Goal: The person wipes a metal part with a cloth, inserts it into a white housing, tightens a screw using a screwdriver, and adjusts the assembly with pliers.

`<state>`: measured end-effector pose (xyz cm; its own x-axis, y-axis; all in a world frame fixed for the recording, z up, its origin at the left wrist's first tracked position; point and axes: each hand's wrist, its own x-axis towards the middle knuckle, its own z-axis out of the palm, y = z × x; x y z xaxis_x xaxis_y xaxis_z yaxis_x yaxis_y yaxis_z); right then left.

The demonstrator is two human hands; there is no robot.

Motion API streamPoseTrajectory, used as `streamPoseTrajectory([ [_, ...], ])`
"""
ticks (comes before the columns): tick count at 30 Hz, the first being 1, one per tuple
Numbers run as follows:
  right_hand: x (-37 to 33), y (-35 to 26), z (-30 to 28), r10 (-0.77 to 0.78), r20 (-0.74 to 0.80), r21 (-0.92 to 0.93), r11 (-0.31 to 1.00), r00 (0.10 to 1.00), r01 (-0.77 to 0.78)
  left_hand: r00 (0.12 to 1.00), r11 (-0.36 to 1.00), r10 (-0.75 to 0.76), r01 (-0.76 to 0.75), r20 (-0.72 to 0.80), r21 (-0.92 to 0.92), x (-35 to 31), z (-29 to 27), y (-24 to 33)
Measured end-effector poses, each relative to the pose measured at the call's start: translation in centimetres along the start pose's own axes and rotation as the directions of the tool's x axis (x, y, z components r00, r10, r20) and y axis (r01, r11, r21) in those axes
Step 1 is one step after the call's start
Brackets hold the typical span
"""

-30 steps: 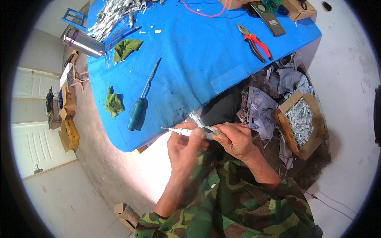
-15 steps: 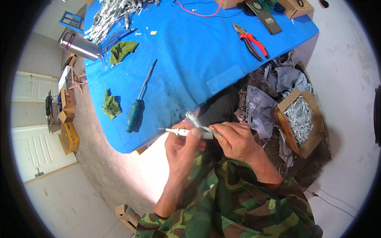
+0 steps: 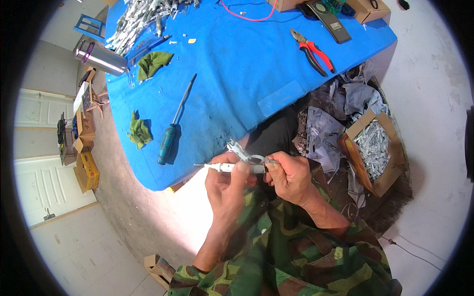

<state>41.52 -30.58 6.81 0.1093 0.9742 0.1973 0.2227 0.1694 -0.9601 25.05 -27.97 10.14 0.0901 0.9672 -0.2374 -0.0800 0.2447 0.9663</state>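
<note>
My left hand is closed around a slim white plastic tube with a thin metal tip pointing left. Beyond its thumb, a jointed white plastic piece sticks up and away, with a pale curved strip running from it toward my other hand. My right hand pinches the right end of that strip, close to the tube's right end. Fingers hide how the strip, the piece and the tube join. On the blue cloth ahead lies a screwdriver with a teal handle.
Red-and-black pliers, two green rags and a steel flask lie on the blue-covered table. A pile of white-grey parts is at the far left. At right stands a cardboard box full of white pieces, beside plastic bags.
My right hand has turned and shifted slightly down, its fingers now more curled on the strip. The tube has tilted a little toward level. The jointed piece has swung slightly left.
</note>
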Motion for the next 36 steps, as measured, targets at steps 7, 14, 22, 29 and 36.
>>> streamPoseTrajectory([
  [7,0.1,-0.8,0.1,0.159,0.018,0.138,0.977,0.987,-0.160,1.000,0.999,-0.004,0.003,-0.014,-0.054,-0.3,-0.1,-0.2],
  [14,0.3,-0.9,-0.3,0.243,0.079,0.164,0.953,0.967,-0.253,0.999,0.999,0.000,-0.002,-0.040,-0.043,-0.5,0.1,-0.4],
  [22,0.8,-0.3,-1.4,0.195,0.109,0.211,0.954,0.975,-0.215,0.998,0.980,-0.046,0.039,-0.032,-0.195,0.2,0.2,-1.2],
  [29,-0.8,0.9,1.5,0.234,0.193,0.686,0.662,0.953,-0.302,0.995,0.934,-0.072,0.089,0.062,-0.346,0.1,0.6,-1.7],
  [36,-1.3,2.4,1.8,0.290,0.167,0.803,0.515,0.942,-0.300,0.933,0.939,0.326,-0.338,0.154,0.064,0.4,0.1,-2.6],
])
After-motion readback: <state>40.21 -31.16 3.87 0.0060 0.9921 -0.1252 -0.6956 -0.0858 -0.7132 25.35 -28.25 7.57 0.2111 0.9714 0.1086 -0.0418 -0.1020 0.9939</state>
